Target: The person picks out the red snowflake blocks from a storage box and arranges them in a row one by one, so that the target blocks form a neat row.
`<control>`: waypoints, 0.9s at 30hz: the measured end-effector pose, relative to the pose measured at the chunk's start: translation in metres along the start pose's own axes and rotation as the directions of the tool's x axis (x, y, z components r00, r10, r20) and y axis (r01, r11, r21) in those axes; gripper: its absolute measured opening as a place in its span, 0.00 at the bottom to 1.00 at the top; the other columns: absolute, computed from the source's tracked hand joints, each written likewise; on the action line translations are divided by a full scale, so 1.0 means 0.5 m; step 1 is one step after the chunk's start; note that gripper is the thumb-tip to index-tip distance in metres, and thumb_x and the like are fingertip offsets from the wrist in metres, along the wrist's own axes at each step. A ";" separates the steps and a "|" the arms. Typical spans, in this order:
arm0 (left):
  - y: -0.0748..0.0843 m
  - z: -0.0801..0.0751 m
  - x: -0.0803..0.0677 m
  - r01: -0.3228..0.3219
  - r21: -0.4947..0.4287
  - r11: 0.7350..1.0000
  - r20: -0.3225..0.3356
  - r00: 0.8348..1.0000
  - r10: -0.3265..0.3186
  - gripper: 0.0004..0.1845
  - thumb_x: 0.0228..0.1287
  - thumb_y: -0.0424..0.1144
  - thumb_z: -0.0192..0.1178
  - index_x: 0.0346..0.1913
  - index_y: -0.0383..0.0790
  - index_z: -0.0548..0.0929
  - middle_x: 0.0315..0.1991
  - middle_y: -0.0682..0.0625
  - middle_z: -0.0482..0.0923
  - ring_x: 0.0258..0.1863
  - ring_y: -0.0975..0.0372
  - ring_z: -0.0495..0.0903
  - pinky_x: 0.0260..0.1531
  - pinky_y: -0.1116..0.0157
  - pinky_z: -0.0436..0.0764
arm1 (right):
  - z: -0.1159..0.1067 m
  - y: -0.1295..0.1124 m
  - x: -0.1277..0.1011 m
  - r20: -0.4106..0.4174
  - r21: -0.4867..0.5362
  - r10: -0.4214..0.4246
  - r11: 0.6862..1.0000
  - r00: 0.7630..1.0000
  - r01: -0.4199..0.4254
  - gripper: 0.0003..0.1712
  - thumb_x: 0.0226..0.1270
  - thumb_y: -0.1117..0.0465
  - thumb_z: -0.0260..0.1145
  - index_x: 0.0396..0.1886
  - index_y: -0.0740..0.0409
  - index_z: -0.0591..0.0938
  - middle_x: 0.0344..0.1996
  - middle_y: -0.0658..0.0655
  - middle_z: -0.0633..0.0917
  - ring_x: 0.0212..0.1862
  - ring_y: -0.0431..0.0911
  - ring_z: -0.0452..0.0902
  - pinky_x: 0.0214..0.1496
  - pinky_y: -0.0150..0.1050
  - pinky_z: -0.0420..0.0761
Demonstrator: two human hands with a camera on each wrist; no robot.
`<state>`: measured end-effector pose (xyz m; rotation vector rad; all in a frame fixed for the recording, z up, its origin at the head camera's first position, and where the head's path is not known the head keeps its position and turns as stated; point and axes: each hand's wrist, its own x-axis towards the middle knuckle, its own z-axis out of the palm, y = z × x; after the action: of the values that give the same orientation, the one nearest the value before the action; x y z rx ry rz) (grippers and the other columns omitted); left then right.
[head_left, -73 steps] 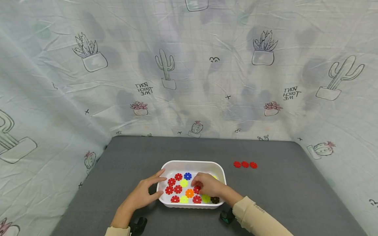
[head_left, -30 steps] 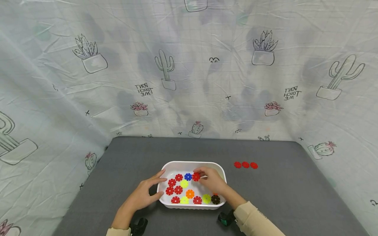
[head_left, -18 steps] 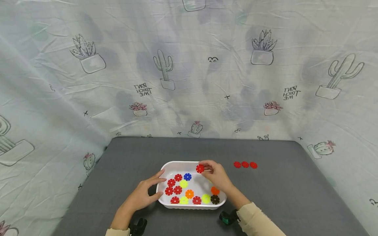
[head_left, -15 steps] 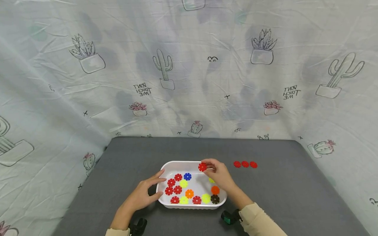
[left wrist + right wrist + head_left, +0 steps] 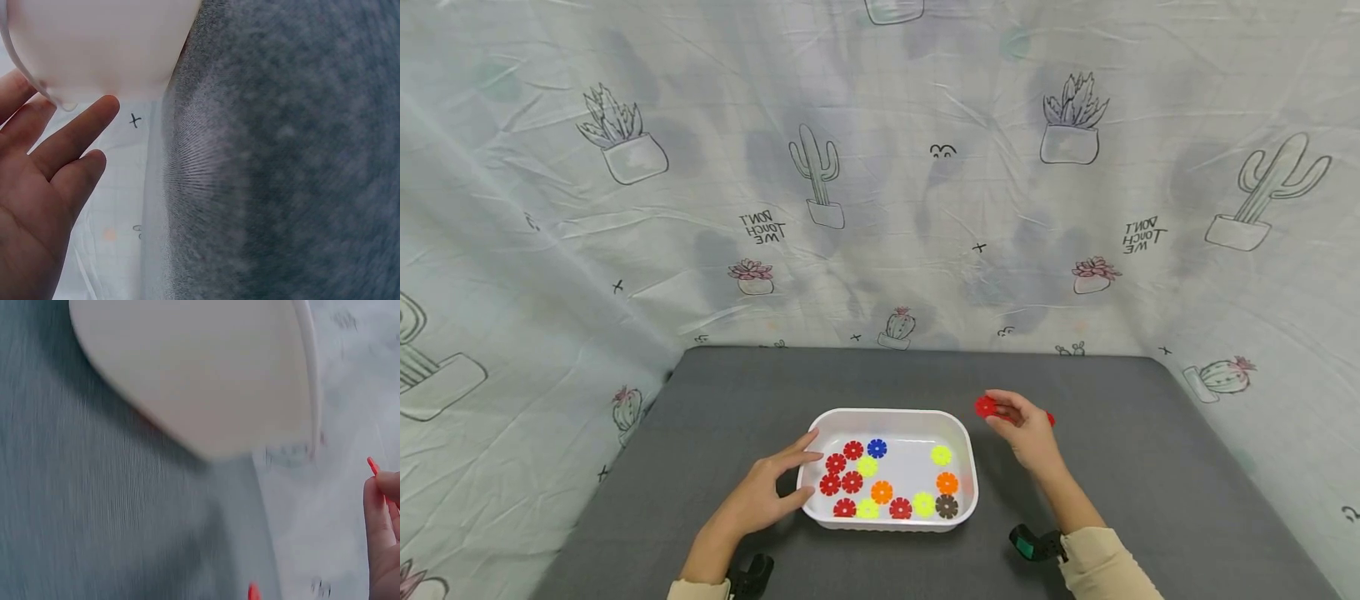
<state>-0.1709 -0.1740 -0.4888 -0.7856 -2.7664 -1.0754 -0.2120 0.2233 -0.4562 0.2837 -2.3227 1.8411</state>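
My right hand [image 5: 1028, 429] pinches a red plastic snowflake disc [image 5: 985, 407] between thumb and fingers, above the table to the right of the tray. In the right wrist view the held disc [image 5: 372, 465] shows edge-on at the fingertips. Behind the hand, a row of red discs [image 5: 1051, 419] is mostly covered. My left hand [image 5: 767, 493] rests at the left end of the white tray [image 5: 887, 525], fingers spread and fairly straight. The left wrist view shows its fingertips [image 5: 111, 103] touching the tray's outer wall. Several notched discs lie inside: red, yellow [image 5: 941, 455], orange [image 5: 947, 482], blue [image 5: 877, 448] and dark brown [image 5: 947, 506].
The grey table [image 5: 760, 379] extends around the tray on every side. A pale cloth [image 5: 887, 200] printed with cacti hangs behind it and at both sides. Black straps with camera mounts [image 5: 1033, 543] sit at the wrists.
The right hand took a red disc from the tray's right part, lifted it past the far rim and moved right to the red row. The left hand and the tray have stayed in place.
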 end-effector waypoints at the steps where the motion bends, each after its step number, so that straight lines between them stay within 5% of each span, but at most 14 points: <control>1: -0.001 -0.001 0.000 -0.004 0.007 1.000 -0.003 1.000 0.004 0.22 0.53 0.42 0.62 0.53 0.47 0.77 0.65 0.54 0.63 0.60 0.58 0.68 0.53 0.52 0.71 | -0.011 0.011 0.001 -0.018 -0.009 0.007 1.000 1.000 -0.007 0.23 0.56 0.66 0.64 0.52 0.68 0.73 0.44 0.70 0.78 0.40 0.37 0.76 0.38 0.23 0.76; 5: -0.001 -0.002 0.000 -0.009 0.019 1.000 -0.001 1.000 0.009 0.22 0.53 0.43 0.61 0.54 0.48 0.77 0.65 0.55 0.62 0.60 0.58 0.68 0.53 0.52 0.71 | -0.051 0.040 0.000 -0.077 -0.054 0.038 0.998 0.996 -0.043 0.23 0.57 0.65 0.63 0.53 0.65 0.73 0.44 0.68 0.79 0.40 0.33 0.76 0.38 0.23 0.76; 12: -0.002 -0.003 -0.001 -0.014 0.007 1.000 0.007 1.000 0.014 0.21 0.54 0.43 0.61 0.54 0.48 0.77 0.65 0.54 0.62 0.60 0.58 0.68 0.53 0.53 0.71 | -0.105 0.086 -0.008 -0.151 -0.098 0.112 0.987 0.982 -0.128 0.26 0.58 0.63 0.63 0.56 0.67 0.71 0.40 0.45 0.80 0.39 0.27 0.74 0.38 0.21 0.75; 16: -0.001 -0.003 0.000 -0.007 0.001 1.000 0.010 1.000 0.007 0.22 0.54 0.43 0.61 0.54 0.47 0.76 0.65 0.54 0.62 0.60 0.58 0.68 0.53 0.52 0.71 | -0.128 0.109 -0.007 -0.203 -0.096 0.157 0.979 0.967 -0.179 0.26 0.57 0.64 0.64 0.55 0.66 0.72 0.38 0.40 0.78 0.38 0.27 0.74 0.38 0.20 0.75; 22: -0.002 -0.002 -0.002 -0.019 -0.020 1.000 0.011 1.000 0.020 0.21 0.54 0.43 0.61 0.54 0.47 0.76 0.65 0.52 0.62 0.60 0.55 0.68 0.53 0.53 0.71 | -0.159 0.128 -0.004 -0.276 -0.094 0.281 0.944 0.919 -0.317 0.25 0.58 0.67 0.61 0.57 0.66 0.71 0.37 0.42 0.78 0.36 0.25 0.71 0.37 0.21 0.75; 27: -0.001 -0.001 -0.003 -0.002 -0.026 1.000 0.018 1.000 0.002 0.22 0.55 0.44 0.60 0.55 0.48 0.76 0.66 0.53 0.61 0.60 0.57 0.68 0.53 0.51 0.71 | -0.176 0.138 0.000 -0.341 -0.164 0.319 0.906 0.884 -0.390 0.24 0.57 0.70 0.61 0.56 0.67 0.72 0.41 0.57 0.79 0.33 0.24 0.68 0.34 0.20 0.73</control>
<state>-0.1700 -0.1754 -0.4892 -0.8043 -2.7711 -1.1119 -0.2281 0.3242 -0.5015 -0.4634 -2.4420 1.5832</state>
